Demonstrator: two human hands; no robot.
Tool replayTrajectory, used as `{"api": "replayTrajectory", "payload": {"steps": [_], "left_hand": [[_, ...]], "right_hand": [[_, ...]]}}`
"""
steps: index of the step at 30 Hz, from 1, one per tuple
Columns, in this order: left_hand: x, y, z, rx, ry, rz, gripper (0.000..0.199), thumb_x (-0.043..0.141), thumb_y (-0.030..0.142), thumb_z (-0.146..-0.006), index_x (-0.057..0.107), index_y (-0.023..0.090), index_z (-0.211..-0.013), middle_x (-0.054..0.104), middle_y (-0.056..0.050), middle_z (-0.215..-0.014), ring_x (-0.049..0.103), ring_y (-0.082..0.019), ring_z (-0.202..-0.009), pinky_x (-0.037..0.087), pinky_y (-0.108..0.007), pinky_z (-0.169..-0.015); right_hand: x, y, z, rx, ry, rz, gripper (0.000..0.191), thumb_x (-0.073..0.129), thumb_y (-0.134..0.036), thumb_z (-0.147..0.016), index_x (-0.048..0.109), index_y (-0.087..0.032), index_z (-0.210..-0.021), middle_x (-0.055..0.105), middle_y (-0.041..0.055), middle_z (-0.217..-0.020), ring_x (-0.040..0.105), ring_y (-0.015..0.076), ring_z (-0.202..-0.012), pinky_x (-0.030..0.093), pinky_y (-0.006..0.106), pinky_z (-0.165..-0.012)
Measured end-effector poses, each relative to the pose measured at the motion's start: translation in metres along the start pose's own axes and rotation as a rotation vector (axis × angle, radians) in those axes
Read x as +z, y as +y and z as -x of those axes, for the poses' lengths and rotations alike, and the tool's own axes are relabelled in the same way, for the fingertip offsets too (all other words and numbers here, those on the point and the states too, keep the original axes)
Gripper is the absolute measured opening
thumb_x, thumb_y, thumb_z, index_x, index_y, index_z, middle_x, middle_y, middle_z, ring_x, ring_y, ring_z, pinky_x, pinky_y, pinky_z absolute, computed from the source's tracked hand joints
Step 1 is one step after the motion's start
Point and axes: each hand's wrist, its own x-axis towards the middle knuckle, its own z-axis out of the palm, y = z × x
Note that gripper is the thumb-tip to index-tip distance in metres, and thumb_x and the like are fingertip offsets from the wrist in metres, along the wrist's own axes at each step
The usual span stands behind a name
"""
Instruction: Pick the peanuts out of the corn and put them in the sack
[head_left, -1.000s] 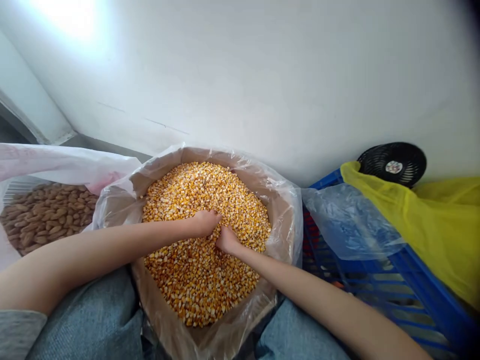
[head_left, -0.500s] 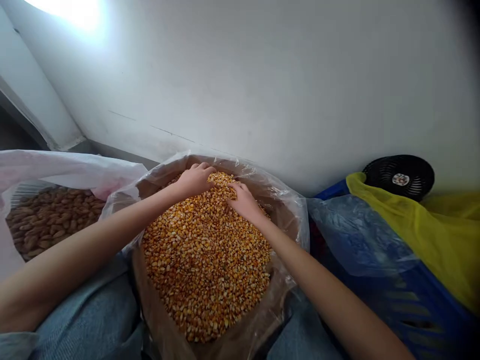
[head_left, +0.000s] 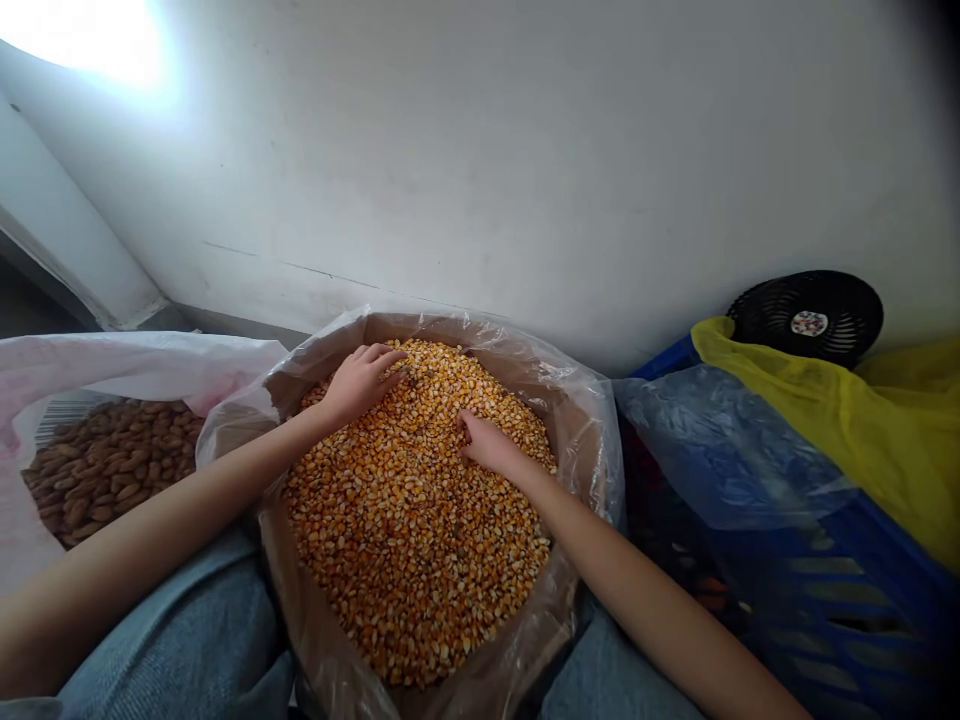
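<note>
Yellow-orange corn kernels (head_left: 420, 540) fill a large sack (head_left: 589, 440) lined with clear plastic, between my knees. At the far left of the heap my left hand (head_left: 361, 382) lies over the kernels, fingers stretched forward and slightly apart, its palm hidden. Right of the heap's middle, my right hand (head_left: 486, 443) is curled with its fingertips in among the kernels. How many kernels lie within those fingers is hidden.
A white and pink bag (head_left: 150, 360) of brown almond-like nuts (head_left: 112, 465) stands left. To the right are a blue plastic crate (head_left: 847, 600), clear plastic sheeting (head_left: 735, 450), yellow mesh cloth (head_left: 840, 415) and a black fan (head_left: 817, 318). A white wall (head_left: 487, 180) rises behind.
My hands have moved apart: the left went leftward, and the right came back toward me and curled. The mound of kernels between them has spread flatter. The view has shifted slightly.
</note>
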Motion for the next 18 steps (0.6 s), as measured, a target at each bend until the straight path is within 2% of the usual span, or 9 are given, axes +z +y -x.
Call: {"api": "replayTrajectory", "payload": {"steps": [3,5,7,9,11,14,16,18], "left_hand": [[0.008,0.007,-0.009,-0.015,-0.065,0.011,0.027,0.043,0.031,-0.079,0.056,0.022,-0.099,0.054,-0.007,-0.099,0.046,-0.023,-0.092,0.035,-0.035,-0.081],[0.009,0.007,-0.012,-0.089,-0.047,0.132,0.023,0.044,0.029,-0.077,0.059,0.020,-0.093,0.056,-0.007,-0.093,0.049,-0.021,-0.087,0.036,-0.033,-0.078],[0.006,0.005,-0.012,-0.214,0.011,0.346,0.022,0.048,0.029,-0.074,0.059,0.019,-0.090,0.057,-0.005,-0.086,0.051,-0.019,-0.080,0.038,-0.030,-0.074],[0.000,0.000,-0.012,-0.386,0.073,0.654,0.021,0.053,0.029,-0.069,0.058,0.018,-0.086,0.057,-0.004,-0.081,0.052,-0.016,-0.074,0.039,-0.027,-0.068],[-0.005,-0.006,-0.011,-0.563,0.113,1.023,0.017,0.054,0.024,-0.064,0.054,0.017,-0.080,0.056,-0.003,-0.079,0.053,-0.015,-0.070,0.041,-0.026,-0.062],[-0.010,-0.014,-0.012,-0.752,0.142,1.449,0.011,0.046,0.016,-0.060,0.049,0.015,-0.071,0.051,-0.001,-0.068,0.051,-0.011,-0.059,0.041,-0.024,-0.054],[-0.010,-0.018,-0.012,-0.797,0.142,1.494,0.009,0.042,0.018,-0.061,0.047,0.015,-0.067,0.043,0.002,-0.057,0.045,-0.009,-0.048,0.037,-0.023,-0.046],[-0.009,-0.019,-0.011,-0.764,0.122,1.300,0.012,0.041,0.025,-0.066,0.049,0.016,-0.068,0.037,0.003,-0.052,0.038,-0.009,-0.042,0.032,-0.022,-0.041]], "right_hand": [[0.001,0.000,0.002,0.023,-0.025,-0.023,0.034,0.053,-0.006,-0.059,0.045,-0.018,-0.090,0.050,0.0008,-0.073,0.045,0.0109,-0.061,0.029,0.020,-0.051],[0.001,0.000,0.002,0.014,-0.014,-0.035,0.035,0.052,-0.004,-0.058,0.047,-0.017,-0.090,0.049,0.0015,-0.076,0.045,0.0109,-0.063,0.030,0.020,-0.052],[0.000,0.000,0.002,-0.004,0.008,-0.067,0.037,0.052,-0.002,-0.056,0.049,-0.017,-0.089,0.049,0.0017,-0.078,0.044,0.0109,-0.065,0.032,0.021,-0.054],[-0.004,-0.002,0.003,0.000,0.018,-0.170,0.036,0.051,0.000,-0.053,0.052,-0.017,-0.085,0.049,0.0015,-0.078,0.045,0.0108,-0.066,0.034,0.021,-0.056],[-0.011,-0.006,0.006,0.048,-0.027,-0.412,0.032,0.050,0.000,-0.053,0.053,-0.016,-0.081,0.049,0.0013,-0.077,0.046,0.0105,-0.065,0.036,0.022,-0.057],[-0.025,-0.011,0.012,0.063,-0.133,-1.022,0.027,0.051,-0.007,-0.057,0.054,-0.017,-0.082,0.050,0.0008,-0.080,0.050,0.0099,-0.067,0.041,0.023,-0.060],[-0.033,-0.015,0.014,0.011,-0.149,-1.407,0.026,0.052,-0.011,-0.059,0.053,-0.019,-0.084,0.052,0.0000,-0.082,0.052,0.0096,-0.070,0.042,0.024,-0.065],[-0.037,-0.020,0.011,-0.013,-0.144,-1.636,0.025,0.052,-0.017,-0.061,0.053,-0.019,-0.086,0.054,0.0003,-0.081,0.052,0.0104,-0.072,0.043,0.025,-0.066]]}}
